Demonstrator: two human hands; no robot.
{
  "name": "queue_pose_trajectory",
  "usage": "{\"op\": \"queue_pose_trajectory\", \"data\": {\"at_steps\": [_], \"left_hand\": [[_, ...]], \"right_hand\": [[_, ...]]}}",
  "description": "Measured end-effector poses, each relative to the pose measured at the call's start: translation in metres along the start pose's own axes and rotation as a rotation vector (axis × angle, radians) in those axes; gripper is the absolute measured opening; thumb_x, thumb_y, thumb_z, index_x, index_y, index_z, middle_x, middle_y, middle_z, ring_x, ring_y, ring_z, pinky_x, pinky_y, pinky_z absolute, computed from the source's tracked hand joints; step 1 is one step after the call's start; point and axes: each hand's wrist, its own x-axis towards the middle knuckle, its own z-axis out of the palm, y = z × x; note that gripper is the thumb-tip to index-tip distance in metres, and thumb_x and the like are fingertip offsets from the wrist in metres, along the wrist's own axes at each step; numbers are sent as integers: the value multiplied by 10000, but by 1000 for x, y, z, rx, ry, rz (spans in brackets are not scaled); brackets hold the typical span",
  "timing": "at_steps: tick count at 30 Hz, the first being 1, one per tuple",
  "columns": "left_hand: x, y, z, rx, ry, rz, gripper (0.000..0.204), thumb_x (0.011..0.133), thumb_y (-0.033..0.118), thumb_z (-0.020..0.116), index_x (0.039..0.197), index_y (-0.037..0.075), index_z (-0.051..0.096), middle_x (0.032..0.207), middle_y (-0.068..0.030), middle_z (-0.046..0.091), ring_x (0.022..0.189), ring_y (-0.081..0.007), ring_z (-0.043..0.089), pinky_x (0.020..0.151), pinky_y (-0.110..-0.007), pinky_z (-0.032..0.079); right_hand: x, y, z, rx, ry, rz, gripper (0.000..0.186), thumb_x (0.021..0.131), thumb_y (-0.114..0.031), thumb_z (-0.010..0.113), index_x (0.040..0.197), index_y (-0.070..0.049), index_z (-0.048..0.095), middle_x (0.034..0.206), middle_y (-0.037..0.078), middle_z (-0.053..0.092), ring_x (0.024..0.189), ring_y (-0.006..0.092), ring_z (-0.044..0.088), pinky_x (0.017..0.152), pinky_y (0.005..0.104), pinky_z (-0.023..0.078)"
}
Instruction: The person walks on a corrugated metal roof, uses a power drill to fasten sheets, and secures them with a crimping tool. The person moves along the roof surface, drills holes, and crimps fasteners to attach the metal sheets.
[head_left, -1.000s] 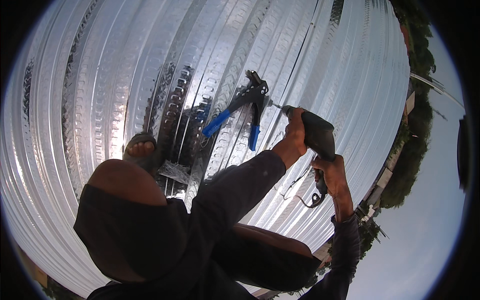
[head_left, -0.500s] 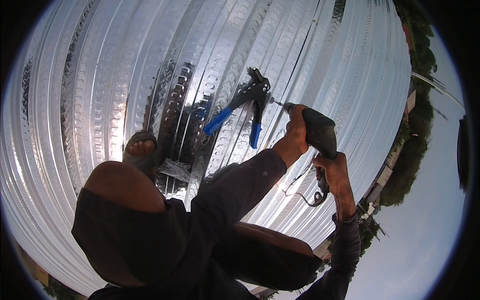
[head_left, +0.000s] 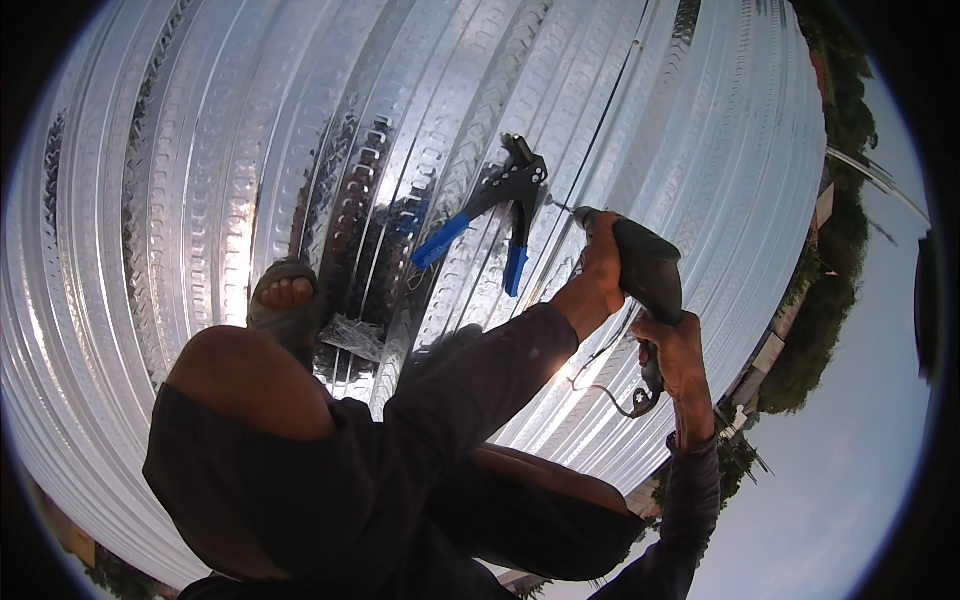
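Observation:
A dark power drill point(head_left: 650, 268) is held in both my hands, lying across the ribbed metal sheet point(head_left: 400, 80). My left hand point(head_left: 602, 262) wraps round its front end, just behind the chuck. My right hand point(head_left: 678, 358) grips the drill's handle, where a dark cord point(head_left: 641, 408) hangs. The thin bit point(head_left: 562, 207) points left at a seam in the sheet; whether its tip touches the metal I cannot tell. Just left of the bit lies a hand riveter point(head_left: 520, 187), its two blue-sleeved handles spread apart and no hand on it.
My sandalled foot point(head_left: 284, 292) stands on the sheet, with crumpled clear plastic point(head_left: 355, 338) beside it. Shiny corrugated sheeting spreads all around me. At the right the roof ends, and trees point(head_left: 838, 300) and open sky lie beyond that edge.
The drill and both hands have shifted slightly right and toward me. My grip is the same. The riveter shifts a little in the picture along with the whole view.

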Motion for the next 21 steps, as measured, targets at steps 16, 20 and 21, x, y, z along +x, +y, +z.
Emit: {"op": "queue_pose_trajectory", "data": {"at_steps": [16,20,21], "left_hand": [[-17,-12,0,102,18,38,603,826,579,597,1191,102,549,1102,-88,626,1042,-232,613,940,-423,485],[-18,-21,0,156,26,64,451,869,585,525,1096,203,599,1055,-18,623,1030,-187,585,897,-392,449],[-19,-23,1,181,55,55,451,869,588,526,1099,209,601,1061,-13,620,1036,-186,582,903,-394,445]], "right_hand": [[-16,15,1,57,97,-16,143,727,-96,709,747,17,624,596,32,548,486,123,501,469,297,382],[-18,33,1,104,131,-51,149,730,-102,711,749,19,627,597,24,546,496,110,492,473,291,377],[-19,36,1,121,133,-37,148,730,-102,710,748,19,629,596,24,546,500,109,495,477,290,379]]}}
